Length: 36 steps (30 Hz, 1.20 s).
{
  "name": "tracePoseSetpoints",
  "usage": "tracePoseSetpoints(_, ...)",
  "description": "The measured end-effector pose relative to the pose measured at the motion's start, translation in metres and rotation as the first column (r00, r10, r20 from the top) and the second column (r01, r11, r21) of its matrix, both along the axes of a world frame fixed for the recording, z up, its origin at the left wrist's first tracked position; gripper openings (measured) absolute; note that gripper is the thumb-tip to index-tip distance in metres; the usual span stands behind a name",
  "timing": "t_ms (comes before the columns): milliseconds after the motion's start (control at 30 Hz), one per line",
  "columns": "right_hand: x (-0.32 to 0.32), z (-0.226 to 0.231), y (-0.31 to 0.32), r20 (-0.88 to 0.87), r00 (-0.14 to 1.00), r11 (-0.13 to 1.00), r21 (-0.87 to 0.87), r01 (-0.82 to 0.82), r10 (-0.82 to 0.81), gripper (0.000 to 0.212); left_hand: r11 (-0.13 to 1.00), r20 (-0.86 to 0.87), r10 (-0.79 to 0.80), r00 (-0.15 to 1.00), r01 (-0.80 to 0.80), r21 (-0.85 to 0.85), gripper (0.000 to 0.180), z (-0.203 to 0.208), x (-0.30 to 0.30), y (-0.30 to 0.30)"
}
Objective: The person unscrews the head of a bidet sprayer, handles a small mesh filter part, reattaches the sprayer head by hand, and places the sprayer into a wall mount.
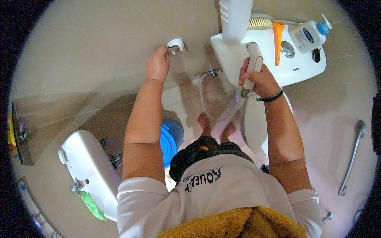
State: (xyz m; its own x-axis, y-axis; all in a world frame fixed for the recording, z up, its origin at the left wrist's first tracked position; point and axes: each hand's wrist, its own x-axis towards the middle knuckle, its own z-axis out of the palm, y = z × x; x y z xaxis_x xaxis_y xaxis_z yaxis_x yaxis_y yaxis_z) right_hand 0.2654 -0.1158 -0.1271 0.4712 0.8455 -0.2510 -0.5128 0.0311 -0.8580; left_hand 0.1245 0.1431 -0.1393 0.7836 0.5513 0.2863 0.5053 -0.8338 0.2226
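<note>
My right hand is wrapped round a white handheld bidet sprayer, in front of the toilet tank. Its pale hose hangs down from the handle's lower end. My left hand is closed, with its fingertips at a small white curved holder against the wall. A thin dark bit shows between the fingertips and the holder; what it is I cannot make out. The wall valve, with a hose on it, sits between my two hands.
On the tank stand a white bottle, a bristle brush, an orange long-handled tool and a pump bottle. A sink is at left, a blue bucket below my left arm, a grab bar at right.
</note>
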Motion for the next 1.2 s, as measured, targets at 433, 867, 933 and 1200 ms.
tracePoseSetpoints(433, 0.0, 0.002, -0.001, -0.029, 0.999, 1.0, 0.009, 0.015, -0.014, 0.03, 0.985, -0.115, -0.142, 0.983, 0.151, 0.078, 0.014, 0.006, -0.006, 0.006)
tracePoseSetpoints(867, 0.003, -0.003, -0.002, 0.003, 1.0, 1.0, -0.003, 0.0, 0.0, 0.031, 0.952, 0.052, -0.244, 0.968, 0.229, 0.202, 0.013, 0.007, -0.021, -0.01)
tracePoseSetpoints(933, 0.005, -0.005, -0.003, 0.022, 0.999, 1.0, 0.009, -0.025, 0.025, 0.031, 0.994, -0.016, -0.048, 0.999, 0.049, 0.095, 0.015, 0.01, -0.016, -0.018)
tracePoseSetpoints(1200, 0.001, -0.002, -0.004, 0.006, 1.0, 0.999, 0.046, -0.011, 0.011, 0.032, 0.995, -0.082, 0.031, 0.996, -0.024, 0.095, 0.015, -0.004, -0.002, -0.021)
